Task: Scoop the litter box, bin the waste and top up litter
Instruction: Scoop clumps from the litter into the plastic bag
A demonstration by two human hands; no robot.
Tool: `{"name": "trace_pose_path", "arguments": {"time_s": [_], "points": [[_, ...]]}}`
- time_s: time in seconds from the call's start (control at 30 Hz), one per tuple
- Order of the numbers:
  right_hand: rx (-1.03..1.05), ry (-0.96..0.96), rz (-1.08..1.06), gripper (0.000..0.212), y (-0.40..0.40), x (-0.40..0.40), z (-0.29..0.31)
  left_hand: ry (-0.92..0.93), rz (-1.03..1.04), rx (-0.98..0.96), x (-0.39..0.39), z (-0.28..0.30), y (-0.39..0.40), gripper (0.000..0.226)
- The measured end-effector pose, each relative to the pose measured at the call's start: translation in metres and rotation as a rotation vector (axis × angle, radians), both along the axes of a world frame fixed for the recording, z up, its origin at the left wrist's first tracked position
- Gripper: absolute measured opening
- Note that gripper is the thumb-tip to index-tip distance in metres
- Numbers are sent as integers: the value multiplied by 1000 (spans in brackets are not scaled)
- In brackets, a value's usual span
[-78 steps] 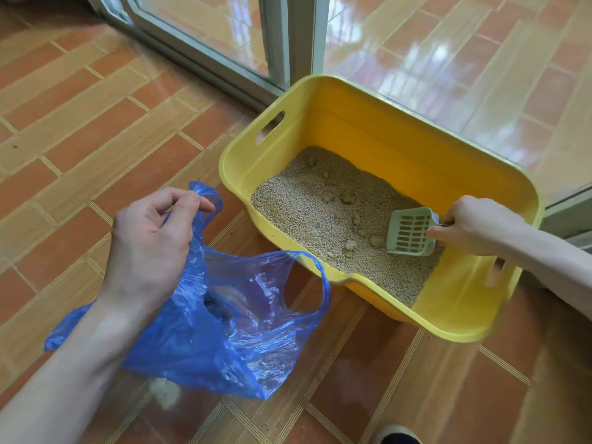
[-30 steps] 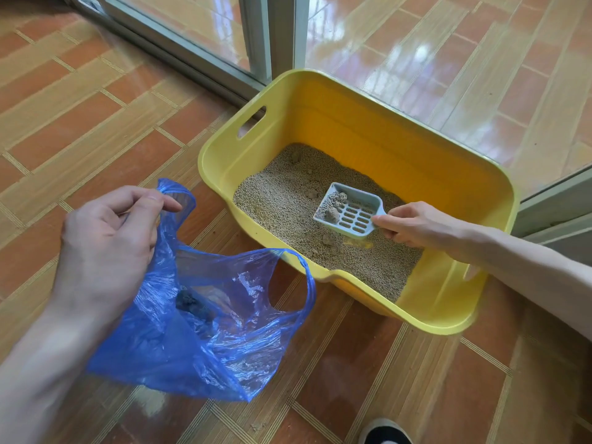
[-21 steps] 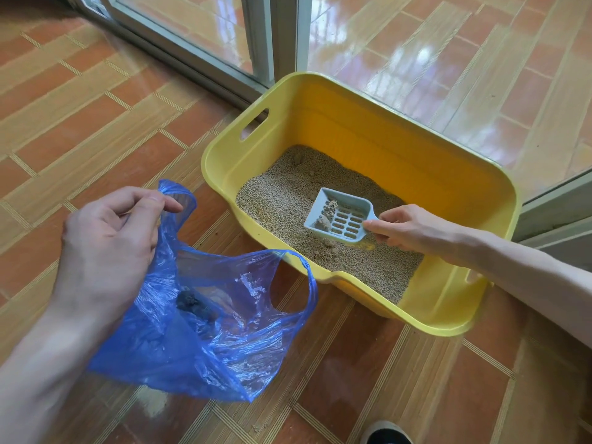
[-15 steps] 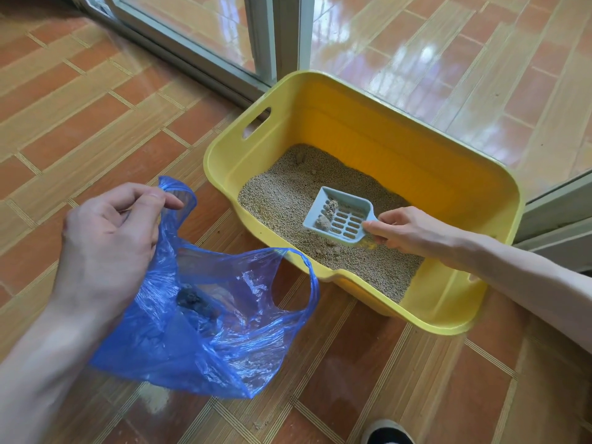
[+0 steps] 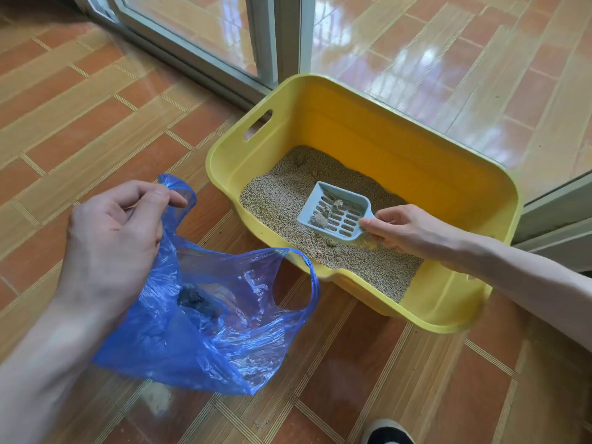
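The yellow plastic litter box sits by the glass door; the blue plastic bag is pinched open by the left hand, ready for waste; the right hand grips the pale slotted scoop, level so clumps stay

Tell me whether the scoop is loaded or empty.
Loaded: a few clumps sit on the slotted scoop, which the right hand holds above the litter.

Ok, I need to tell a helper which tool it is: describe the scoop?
Find the yellow litter box by the glass door. Over its litter, the right hand holds a scoop: pale blue, slotted, carrying grey clumps.
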State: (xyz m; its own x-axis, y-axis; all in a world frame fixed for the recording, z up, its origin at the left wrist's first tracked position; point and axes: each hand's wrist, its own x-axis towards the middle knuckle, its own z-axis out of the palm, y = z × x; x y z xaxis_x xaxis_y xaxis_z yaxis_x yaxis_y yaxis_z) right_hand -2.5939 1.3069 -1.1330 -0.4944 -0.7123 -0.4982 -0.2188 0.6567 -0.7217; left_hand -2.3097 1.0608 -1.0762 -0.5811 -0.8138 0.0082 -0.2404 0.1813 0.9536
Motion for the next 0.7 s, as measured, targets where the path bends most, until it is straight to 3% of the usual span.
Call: {"name": "trace_pose_path", "arguments": {"time_s": [0.47, 0.7], "points": [[-61, 179, 256, 56, -25, 73, 86, 7, 0, -23, 14, 20, 6, 27], [-17, 248, 331, 53, -42, 139, 63, -8, 15, -58, 25, 27, 7, 29]]}}
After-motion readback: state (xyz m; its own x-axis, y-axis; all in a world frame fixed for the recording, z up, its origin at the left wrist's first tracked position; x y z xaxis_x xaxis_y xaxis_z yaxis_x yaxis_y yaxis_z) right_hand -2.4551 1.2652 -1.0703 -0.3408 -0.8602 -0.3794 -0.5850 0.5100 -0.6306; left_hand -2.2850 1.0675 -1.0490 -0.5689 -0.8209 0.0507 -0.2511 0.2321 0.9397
